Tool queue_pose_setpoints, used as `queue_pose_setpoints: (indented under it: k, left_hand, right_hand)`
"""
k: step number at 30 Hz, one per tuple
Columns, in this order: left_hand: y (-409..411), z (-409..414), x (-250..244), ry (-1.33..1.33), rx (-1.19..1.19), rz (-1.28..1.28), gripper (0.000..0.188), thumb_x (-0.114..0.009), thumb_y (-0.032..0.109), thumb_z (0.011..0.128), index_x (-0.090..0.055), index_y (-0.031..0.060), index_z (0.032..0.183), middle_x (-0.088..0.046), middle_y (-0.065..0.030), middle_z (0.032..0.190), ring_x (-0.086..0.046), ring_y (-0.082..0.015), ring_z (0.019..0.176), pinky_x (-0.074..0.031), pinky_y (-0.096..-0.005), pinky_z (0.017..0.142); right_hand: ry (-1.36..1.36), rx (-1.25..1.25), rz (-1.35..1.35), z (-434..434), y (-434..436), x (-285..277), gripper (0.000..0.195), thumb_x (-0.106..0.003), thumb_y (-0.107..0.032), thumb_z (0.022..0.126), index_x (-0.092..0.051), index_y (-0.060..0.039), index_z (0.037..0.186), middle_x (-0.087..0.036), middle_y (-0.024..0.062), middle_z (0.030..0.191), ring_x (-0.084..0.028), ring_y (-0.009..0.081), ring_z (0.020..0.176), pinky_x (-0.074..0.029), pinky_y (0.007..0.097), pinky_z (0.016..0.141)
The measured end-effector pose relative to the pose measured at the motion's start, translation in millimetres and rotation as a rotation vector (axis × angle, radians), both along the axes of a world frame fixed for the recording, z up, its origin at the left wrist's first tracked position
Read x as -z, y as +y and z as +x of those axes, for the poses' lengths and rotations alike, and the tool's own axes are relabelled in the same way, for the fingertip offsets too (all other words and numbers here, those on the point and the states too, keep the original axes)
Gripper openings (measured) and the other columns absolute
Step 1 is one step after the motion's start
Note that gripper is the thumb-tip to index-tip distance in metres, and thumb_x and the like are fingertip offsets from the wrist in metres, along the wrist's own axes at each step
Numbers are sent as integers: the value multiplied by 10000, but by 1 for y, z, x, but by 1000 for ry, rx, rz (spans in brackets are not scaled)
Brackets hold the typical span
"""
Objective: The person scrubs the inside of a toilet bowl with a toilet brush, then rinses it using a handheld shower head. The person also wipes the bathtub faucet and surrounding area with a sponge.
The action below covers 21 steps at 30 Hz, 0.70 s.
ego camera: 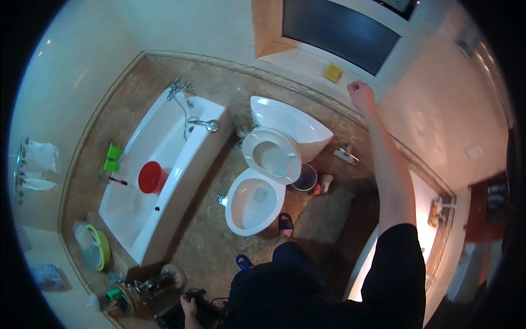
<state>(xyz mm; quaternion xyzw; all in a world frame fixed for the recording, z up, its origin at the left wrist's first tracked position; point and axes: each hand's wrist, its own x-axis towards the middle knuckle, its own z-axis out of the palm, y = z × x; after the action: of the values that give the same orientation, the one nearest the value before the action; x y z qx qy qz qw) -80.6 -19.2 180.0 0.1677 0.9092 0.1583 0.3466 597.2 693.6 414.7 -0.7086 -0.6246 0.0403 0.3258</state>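
My right hand (360, 93) is stretched forward beside the window ledge, its fingers curled. A yellow sponge or cloth (333, 72) lies on the ledge just left of it, apart from the fingers. Whether anything small is inside the curled fingers cannot be told. My left hand (188, 306) is low at the bottom left, against a dark object (170, 318) that I cannot identify; its grip is unclear. Before me stands a toilet bowl (251, 205) with its seat and lid (272, 156) raised against the white cistern (289, 123).
At left is a bathtub (162, 230) with a red bucket (151, 177) inside and a shower head (212, 126) on its rim. A dark bin (305, 177) stands beside the toilet. A lime-green basin (103, 246) is beyond the tub's near end. A lit washbasin counter (420, 201) is at right.
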Motion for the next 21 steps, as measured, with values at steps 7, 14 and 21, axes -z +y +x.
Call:
queue_pose_setpoints:
  k: [7, 14, 21]
  left_hand:
    - [37, 40, -37, 168, 97, -161, 442, -664, 140, 804, -492, 15, 1191, -546, -184, 1077, -555, -328, 998, -461, -393, 891]
    - [2, -9, -8, 17, -91, -300, 457, -701, 118, 779, -498, 18, 1177, -548, -162, 1046, -555, -286, 948, -473, -384, 842]
    - [103, -142, 49, -307, 16, -187, 453, -648, 109, 816, -422, 14, 1197, -501, -81, 976, -502, -194, 863, -461, -330, 783]
  right_hand:
    - [-389, 175, -306, -27, 150, 24, 691, -607, -575, 806, -627, 45, 1110, -611, 270, 1168, -618, 383, 1064, -481, 451, 945]
    - [-324, 295, -363, -36, 174, 34, 404, -577, -288, 845, -631, -4, 1128, -631, 246, 1136, -613, 381, 1070, -490, 459, 907]
    - [-30, 250, -21, -96, -29, 52, 282, -645, -242, 869, -641, -35, 1060, -669, 156, 922, -641, 271, 804, -513, 387, 723]
